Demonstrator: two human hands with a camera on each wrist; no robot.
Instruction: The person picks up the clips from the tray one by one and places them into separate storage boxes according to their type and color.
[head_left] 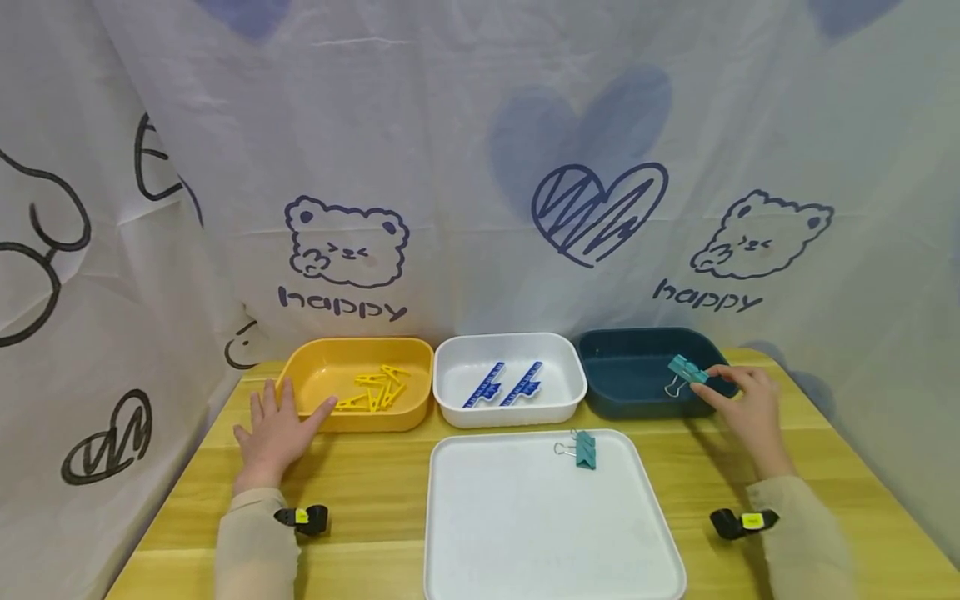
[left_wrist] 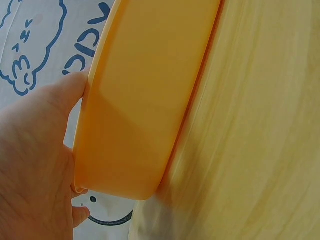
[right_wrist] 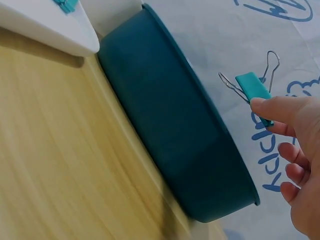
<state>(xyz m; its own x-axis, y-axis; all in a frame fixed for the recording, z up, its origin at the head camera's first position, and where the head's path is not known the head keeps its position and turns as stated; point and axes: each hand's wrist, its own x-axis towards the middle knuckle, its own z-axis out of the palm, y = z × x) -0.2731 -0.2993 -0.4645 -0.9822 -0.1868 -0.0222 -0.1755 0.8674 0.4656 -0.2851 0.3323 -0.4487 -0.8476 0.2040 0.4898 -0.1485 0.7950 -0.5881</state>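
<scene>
My right hand (head_left: 752, 408) pinches a teal binder clip (head_left: 687, 368) between thumb and fingers, over the right part of the dark blue bin (head_left: 615, 408). In the right wrist view the clip (right_wrist: 253, 86) is held by one end of its body, its wire handles spread apart. My left hand (head_left: 273, 437) rests with spread fingers at the front left corner of the yellow bin (head_left: 405, 421); in the left wrist view its thumb touches the rim. Another teal binder clip (head_left: 586, 450) lies on the white tray (head_left: 540, 533), near its back edge.
Several yellow clothespins (head_left: 372, 392) lie in the yellow bin. The white bin (head_left: 506, 417) in the middle holds two blue-and-white clips (head_left: 486, 386). All three bins stand in a row on the wooden table (head_left: 360, 517), before a printed cloth (head_left: 465, 250).
</scene>
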